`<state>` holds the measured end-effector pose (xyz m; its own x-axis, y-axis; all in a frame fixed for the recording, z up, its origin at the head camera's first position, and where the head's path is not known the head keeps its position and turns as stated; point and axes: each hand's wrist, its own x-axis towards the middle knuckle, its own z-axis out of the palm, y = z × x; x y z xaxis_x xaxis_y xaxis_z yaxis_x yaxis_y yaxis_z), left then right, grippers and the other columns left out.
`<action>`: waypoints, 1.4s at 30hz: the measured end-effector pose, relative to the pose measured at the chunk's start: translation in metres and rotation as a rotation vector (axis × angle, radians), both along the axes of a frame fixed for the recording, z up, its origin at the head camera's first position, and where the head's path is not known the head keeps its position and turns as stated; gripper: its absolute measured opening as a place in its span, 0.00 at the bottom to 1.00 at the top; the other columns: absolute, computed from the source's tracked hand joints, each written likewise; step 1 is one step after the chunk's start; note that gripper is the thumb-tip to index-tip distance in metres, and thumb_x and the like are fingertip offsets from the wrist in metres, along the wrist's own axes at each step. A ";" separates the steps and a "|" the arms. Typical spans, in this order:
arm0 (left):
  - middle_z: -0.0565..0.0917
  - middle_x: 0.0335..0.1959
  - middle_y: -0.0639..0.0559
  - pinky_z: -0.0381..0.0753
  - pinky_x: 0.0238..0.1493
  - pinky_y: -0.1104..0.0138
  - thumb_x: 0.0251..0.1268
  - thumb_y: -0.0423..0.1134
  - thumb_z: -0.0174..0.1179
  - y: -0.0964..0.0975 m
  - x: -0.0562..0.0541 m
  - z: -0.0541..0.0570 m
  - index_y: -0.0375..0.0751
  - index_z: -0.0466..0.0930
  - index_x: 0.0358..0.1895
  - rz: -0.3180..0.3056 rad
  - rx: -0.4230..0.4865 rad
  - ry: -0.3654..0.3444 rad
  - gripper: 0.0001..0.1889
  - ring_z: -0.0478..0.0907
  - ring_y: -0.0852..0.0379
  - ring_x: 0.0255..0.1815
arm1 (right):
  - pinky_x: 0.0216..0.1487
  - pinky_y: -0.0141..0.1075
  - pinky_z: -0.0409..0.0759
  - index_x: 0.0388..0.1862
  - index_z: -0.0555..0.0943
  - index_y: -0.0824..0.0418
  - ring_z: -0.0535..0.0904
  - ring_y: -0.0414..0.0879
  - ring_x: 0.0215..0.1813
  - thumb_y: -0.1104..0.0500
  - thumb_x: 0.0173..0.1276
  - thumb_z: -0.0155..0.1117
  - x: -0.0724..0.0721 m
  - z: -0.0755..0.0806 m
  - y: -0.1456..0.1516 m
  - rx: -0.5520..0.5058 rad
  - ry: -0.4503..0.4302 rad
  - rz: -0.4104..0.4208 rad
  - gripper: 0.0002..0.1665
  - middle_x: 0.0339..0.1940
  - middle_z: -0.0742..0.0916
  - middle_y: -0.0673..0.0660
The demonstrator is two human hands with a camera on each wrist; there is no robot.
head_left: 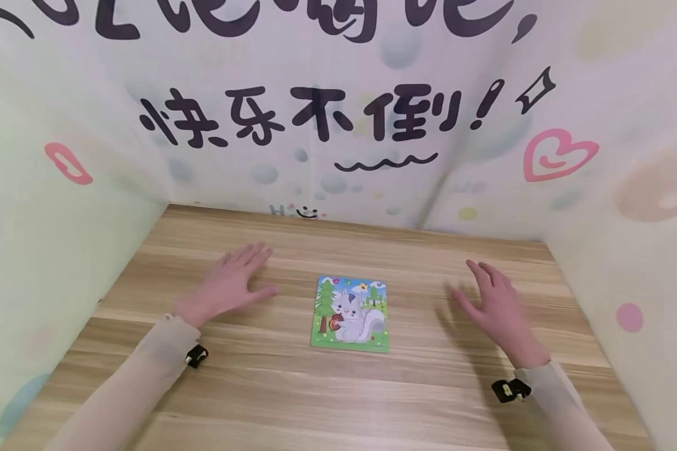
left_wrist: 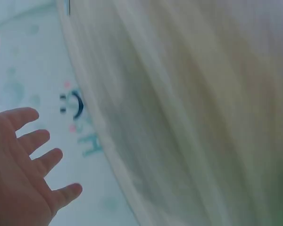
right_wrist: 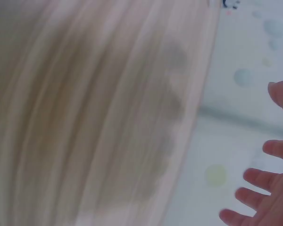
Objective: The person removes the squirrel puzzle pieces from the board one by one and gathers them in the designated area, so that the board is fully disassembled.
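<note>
A picture board (head_left: 350, 314) with a cartoon squirrel holding an acorn lies face up near the middle of the wooden table. To its left my left hand (head_left: 228, 285) is held with fingers spread and nothing in it. My right hand (head_left: 496, 313) hovers on the other side of the board, its shadow falling on the wood, and it too holds nothing. In the left wrist view the fingers (left_wrist: 49, 160) stand apart from each other. The right wrist view likewise has separated fingers (right_wrist: 257, 200) at its right edge.
The wood-grain table (head_left: 293, 401) ends against a printed cloth wall (head_left: 338, 181) at the back, with dark lettering and bubbles. Cloth walls also stand along the left (head_left: 51, 250) and right (head_left: 615, 263) sides. A dark band with a small device (head_left: 510, 389) sits at the right wrist.
</note>
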<state>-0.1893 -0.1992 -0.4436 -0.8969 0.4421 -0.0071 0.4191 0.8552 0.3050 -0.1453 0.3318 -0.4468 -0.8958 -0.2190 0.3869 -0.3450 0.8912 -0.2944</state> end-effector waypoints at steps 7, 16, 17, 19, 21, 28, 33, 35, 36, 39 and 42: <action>0.62 0.82 0.38 0.57 0.78 0.36 0.68 0.66 0.63 0.027 0.009 -0.006 0.42 0.60 0.82 -0.037 0.186 -0.069 0.47 0.59 0.33 0.81 | 0.57 0.68 0.76 0.78 0.66 0.67 0.72 0.73 0.65 0.54 0.71 0.71 -0.002 0.004 -0.027 -0.042 -0.087 0.051 0.42 0.65 0.76 0.76; 0.66 0.80 0.41 0.59 0.78 0.38 0.65 0.63 0.67 0.049 0.012 -0.009 0.44 0.64 0.81 -0.060 0.234 -0.119 0.46 0.60 0.35 0.80 | 0.62 0.64 0.78 0.77 0.65 0.67 0.73 0.69 0.65 0.51 0.75 0.67 -0.013 0.004 -0.058 -0.016 -0.190 0.105 0.40 0.64 0.77 0.73; 0.66 0.80 0.40 0.58 0.78 0.38 0.65 0.63 0.68 0.051 0.012 -0.010 0.43 0.64 0.80 -0.067 0.230 -0.119 0.46 0.60 0.35 0.80 | 0.62 0.64 0.78 0.78 0.65 0.67 0.74 0.69 0.65 0.51 0.76 0.67 -0.015 0.003 -0.062 -0.012 -0.198 0.111 0.40 0.64 0.77 0.73; 0.66 0.80 0.40 0.56 0.79 0.37 0.64 0.64 0.68 0.057 0.013 -0.010 0.42 0.64 0.80 -0.078 0.231 -0.128 0.47 0.60 0.34 0.80 | 0.63 0.64 0.78 0.78 0.65 0.66 0.74 0.68 0.65 0.50 0.76 0.67 -0.017 0.003 -0.068 -0.008 -0.208 0.125 0.39 0.64 0.77 0.73; 0.66 0.80 0.39 0.55 0.79 0.37 0.63 0.63 0.69 0.062 0.013 -0.011 0.41 0.65 0.80 -0.090 0.235 -0.135 0.48 0.60 0.34 0.80 | 0.63 0.63 0.79 0.77 0.66 0.66 0.75 0.67 0.65 0.50 0.76 0.67 -0.019 0.003 -0.075 -0.004 -0.213 0.136 0.39 0.64 0.78 0.72; 0.66 0.80 0.40 0.53 0.79 0.36 0.62 0.64 0.69 0.074 0.010 -0.018 0.40 0.64 0.80 -0.133 0.209 -0.133 0.49 0.58 0.36 0.81 | 0.63 0.59 0.80 0.75 0.68 0.66 0.76 0.64 0.64 0.49 0.77 0.66 -0.027 0.002 -0.098 -0.011 -0.246 0.191 0.37 0.63 0.79 0.70; 0.65 0.81 0.42 0.51 0.80 0.35 0.63 0.66 0.68 0.082 0.008 -0.022 0.42 0.63 0.80 -0.155 0.161 -0.131 0.49 0.57 0.38 0.82 | 0.63 0.59 0.80 0.75 0.70 0.65 0.76 0.63 0.64 0.50 0.76 0.66 -0.034 0.001 -0.109 -0.019 -0.266 0.212 0.35 0.64 0.79 0.69; 0.64 0.81 0.42 0.50 0.80 0.35 0.62 0.66 0.68 0.085 0.007 -0.021 0.42 0.63 0.81 -0.152 0.154 -0.135 0.50 0.58 0.38 0.82 | 0.62 0.58 0.81 0.74 0.70 0.66 0.77 0.63 0.63 0.50 0.76 0.67 -0.036 0.001 -0.113 -0.019 -0.269 0.225 0.35 0.63 0.79 0.69; 0.64 0.81 0.42 0.50 0.79 0.34 0.62 0.66 0.68 0.086 0.007 -0.022 0.41 0.63 0.81 -0.151 0.148 -0.132 0.50 0.58 0.37 0.82 | 0.62 0.58 0.81 0.74 0.71 0.66 0.77 0.62 0.63 0.50 0.75 0.67 -0.037 0.001 -0.115 -0.016 -0.271 0.233 0.36 0.62 0.79 0.69; 0.65 0.81 0.41 0.49 0.79 0.32 0.61 0.66 0.69 0.089 0.006 -0.023 0.42 0.63 0.81 -0.140 0.132 -0.126 0.51 0.59 0.37 0.81 | 0.63 0.57 0.81 0.73 0.72 0.67 0.78 0.62 0.62 0.50 0.75 0.68 -0.040 0.000 -0.123 -0.010 -0.278 0.262 0.35 0.61 0.80 0.69; 0.66 0.80 0.41 0.47 0.78 0.31 0.60 0.67 0.69 0.091 0.004 -0.024 0.43 0.63 0.81 -0.128 0.119 -0.118 0.51 0.59 0.37 0.80 | 0.63 0.55 0.81 0.72 0.73 0.67 0.78 0.60 0.60 0.49 0.75 0.67 -0.045 -0.001 -0.131 0.000 -0.303 0.275 0.35 0.61 0.81 0.68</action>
<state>-0.1855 -0.1085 -0.4681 -0.8294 0.5564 -0.0494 0.4775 0.7521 0.4543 -0.1899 0.2006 -0.4480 -0.8770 -0.4665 0.1147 -0.4685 0.7778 -0.4189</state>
